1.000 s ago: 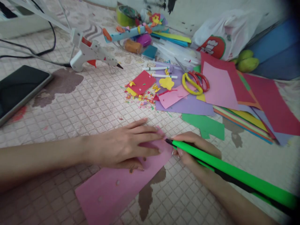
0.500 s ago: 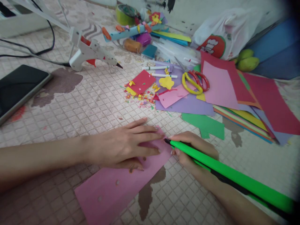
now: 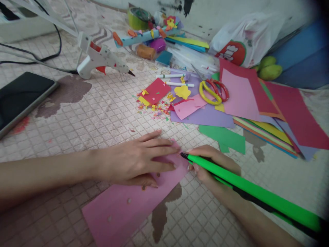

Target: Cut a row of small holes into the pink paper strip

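A pink paper strip (image 3: 113, 212) lies slantwise on the patterned cloth, with several small round holes along it, some brown-edged. My left hand (image 3: 138, 159) rests flat on its upper part, fingers spread and pressing it down. In my right hand (image 3: 210, 163) is a long green pen-shaped tool (image 3: 246, 181) with a black tip, gripped like a pen. That tip touches the strip's upper right end, close by my left fingertips. The tool's rear end runs large toward the lower right; I cannot tell its exact kind.
Beyond my hands lie paper scraps, a red card (image 3: 156, 91), a yellow flower cutout (image 3: 182, 92), scissors (image 3: 210, 94) and a green paper piece (image 3: 226, 137). Stacked coloured sheets (image 3: 267, 137) spread to the right. A white glue gun (image 3: 100, 56) and a phone (image 3: 23, 99) are at left.
The view has shifted very slightly. Both hands, the pink strip and the green tool hold nearly the same places.
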Demonstrator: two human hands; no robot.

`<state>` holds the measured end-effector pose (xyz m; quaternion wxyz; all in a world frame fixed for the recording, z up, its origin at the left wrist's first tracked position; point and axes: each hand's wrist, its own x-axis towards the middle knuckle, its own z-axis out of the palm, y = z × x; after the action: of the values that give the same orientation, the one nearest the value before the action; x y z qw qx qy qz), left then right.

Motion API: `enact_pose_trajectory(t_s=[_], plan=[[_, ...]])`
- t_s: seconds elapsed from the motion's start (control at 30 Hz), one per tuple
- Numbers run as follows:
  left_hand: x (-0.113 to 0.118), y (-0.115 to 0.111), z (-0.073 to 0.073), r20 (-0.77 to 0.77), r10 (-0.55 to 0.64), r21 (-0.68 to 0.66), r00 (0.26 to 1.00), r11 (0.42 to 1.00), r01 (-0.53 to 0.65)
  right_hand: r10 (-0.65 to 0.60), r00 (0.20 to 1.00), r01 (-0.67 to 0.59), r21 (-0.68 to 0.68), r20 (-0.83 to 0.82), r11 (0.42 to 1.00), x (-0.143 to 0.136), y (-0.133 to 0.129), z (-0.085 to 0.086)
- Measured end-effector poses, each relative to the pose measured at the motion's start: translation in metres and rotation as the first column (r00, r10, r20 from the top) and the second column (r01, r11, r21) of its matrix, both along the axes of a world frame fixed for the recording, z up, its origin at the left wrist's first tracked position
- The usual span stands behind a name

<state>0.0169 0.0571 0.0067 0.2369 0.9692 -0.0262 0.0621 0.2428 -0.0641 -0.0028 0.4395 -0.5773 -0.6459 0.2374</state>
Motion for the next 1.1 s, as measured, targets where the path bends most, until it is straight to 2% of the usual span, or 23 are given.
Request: enact_pose_trajectory(t_s=[0.23,0.33,0.47,0.73,0.97,1.1], plan=[[-0.0005,0.0,-0.0006,-0.04,-0.014,0.054,0.999,0.998,0.016,0.0,0.998,-0.002,0.038,0.064,0.999,0.0017,0.0008,-0.0064],[-0.0002,-0.0001,-0.0003,-0.045,-0.014,0.061,0.999,0.998,0.017,-0.017,0.999,0.014,0.052,0.044,0.999,0.0003,0.0008,-0.0055],[0.0001,0.0001,0.001,-0.046,-0.013,0.064,0.999,0.998,0.016,-0.009,1.0,0.009,0.022,-0.003,1.0,-0.0011,0.0,-0.0006],[-0.0002,0.0002,-0.0004,-0.041,-0.02,0.067,0.999,0.998,0.022,0.027,1.0,-0.027,-0.042,0.015,0.999,0.0014,-0.0016,0.0005],[-0.0006,-0.0001,0.0007,-0.034,-0.015,0.071,0.999,0.997,0.017,0.005,0.997,-0.009,0.048,0.073,0.999,-0.0002,0.0019,-0.0049],[-0.002,-0.0008,0.0009,-0.025,-0.003,0.088,1.0,0.996,0.005,-0.029,1.0,0.029,0.04,-0.013,0.999,-0.0008,0.0002,-0.0025]])
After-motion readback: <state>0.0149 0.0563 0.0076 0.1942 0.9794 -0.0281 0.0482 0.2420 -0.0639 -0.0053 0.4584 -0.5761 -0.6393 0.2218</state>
